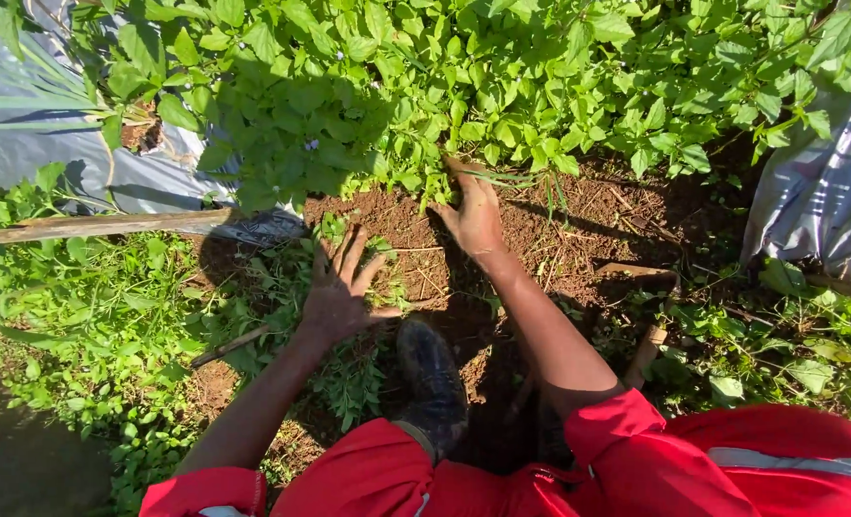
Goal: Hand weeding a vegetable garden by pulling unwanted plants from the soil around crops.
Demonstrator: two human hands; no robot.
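Note:
My left hand [339, 287] rests with fingers spread on a pile of pulled green weeds [349, 373] lying on the soil. It holds nothing. My right hand [473, 215] reaches forward to the base of the leafy green plants [425, 105], with its fingers closed around thin green stems [502, 178] at soil level. Bare reddish-brown soil [578, 230] lies between and around the hands. Red sleeves cover my upper arms.
A dark rubber boot [432, 378] stands on the soil below the hands. Grey plastic sheeting lies at the left [61, 158] and right [823, 191]. A wooden pole [90, 226] runs along the left. Low weeds [90, 325] cover the ground left and right.

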